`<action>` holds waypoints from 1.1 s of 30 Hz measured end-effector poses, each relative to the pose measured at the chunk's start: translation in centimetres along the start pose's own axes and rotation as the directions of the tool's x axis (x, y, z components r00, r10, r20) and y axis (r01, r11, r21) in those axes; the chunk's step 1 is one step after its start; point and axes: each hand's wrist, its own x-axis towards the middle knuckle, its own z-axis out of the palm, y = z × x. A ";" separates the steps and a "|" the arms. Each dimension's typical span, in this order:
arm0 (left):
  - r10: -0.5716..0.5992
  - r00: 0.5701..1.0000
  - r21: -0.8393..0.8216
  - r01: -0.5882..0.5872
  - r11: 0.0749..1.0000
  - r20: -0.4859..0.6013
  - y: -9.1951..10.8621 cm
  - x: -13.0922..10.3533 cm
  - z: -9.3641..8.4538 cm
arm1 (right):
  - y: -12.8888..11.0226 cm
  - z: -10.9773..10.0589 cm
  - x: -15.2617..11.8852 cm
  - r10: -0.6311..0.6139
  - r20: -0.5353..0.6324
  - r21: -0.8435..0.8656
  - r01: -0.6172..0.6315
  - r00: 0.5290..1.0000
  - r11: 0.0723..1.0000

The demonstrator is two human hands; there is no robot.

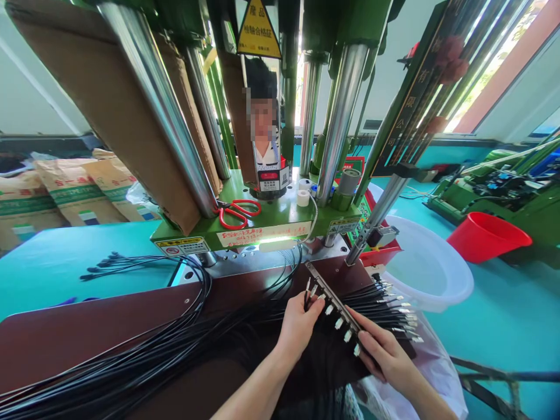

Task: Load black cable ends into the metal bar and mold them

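A long, narrow metal bar (336, 300) lies slantwise over the brown worktop, with several white-and-metal plugs (339, 323) seated along its near side. My right hand (385, 345) is closed around the bar's lower right end. Near the upper end, my left hand (300, 326) pinches a black cable with a metal plug (314, 290) between thumb and fingers, close against the bar. Its fingertips partly hide the cable. Behind my right hand, a bundle of black cables (371, 306) ends in several silver plugs (409, 319).
A green press (284, 221) with steel columns stands ahead. Red-handled scissors (238, 214) lie on it. Long black cables (144, 344) cover the brown worktop (56, 344). To the right are a white tub (455, 286) and red bucket (490, 239). A person (265, 146) appears at the press's middle.
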 end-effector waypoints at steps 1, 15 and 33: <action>0.006 1.000 -0.003 -0.006 1.000 -0.004 0.0 0.0 0.0 | -0.1 0.3 -0.1 -0.002 -0.020 0.000 0.002 1.000 1.000; 0.160 0.986 0.121 -0.153 0.981 -0.043 1.2 0.2 -1.5 | -0.8 0.3 -0.3 0.003 -0.064 0.105 0.004 0.998 0.994; 0.124 0.989 0.277 -0.142 0.950 0.081 0.9 0.5 -2.0 | -0.3 0.3 0.1 0.010 0.128 -0.104 0.003 0.992 0.995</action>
